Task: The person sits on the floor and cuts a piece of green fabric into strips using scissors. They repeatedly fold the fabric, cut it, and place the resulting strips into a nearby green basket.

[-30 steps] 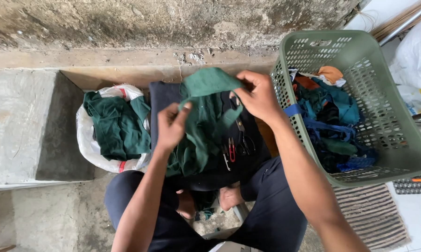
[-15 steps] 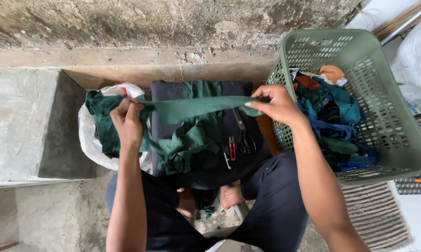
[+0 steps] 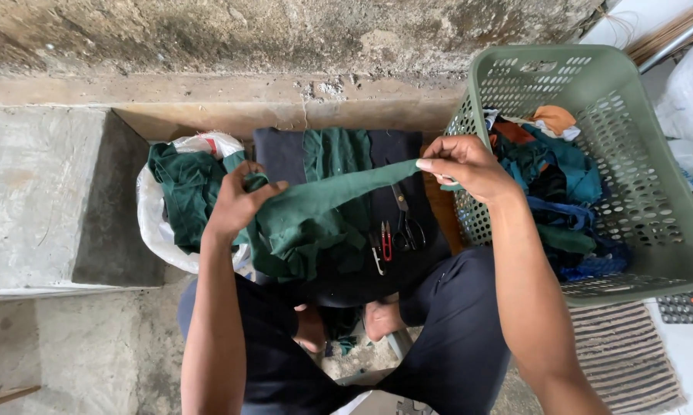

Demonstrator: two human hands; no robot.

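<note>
A dark green piece of cloth [image 3: 323,204] is stretched between my two hands above my lap. My left hand [image 3: 235,201] grips its bunched left part, close to a white bag. My right hand [image 3: 465,165] pinches its narrow right end beside the green basket. Below the cloth lies a dark navy fabric [image 3: 285,154] with black scissors [image 3: 408,223] and a small red-handled snipper [image 3: 385,242] on it.
A white plastic bag [image 3: 158,230] at my left holds more green cloth [image 3: 181,192]. A green perforated laundry basket [image 3: 638,192] at my right holds mixed blue, green and orange rags. A rough concrete wall and ledge [image 3: 46,192] lie ahead. My bare feet show below.
My hands have pulled apart, drawing the green cloth out from a bunch into a taut strip. The left hand moved left toward the white bag, then slightly back.
</note>
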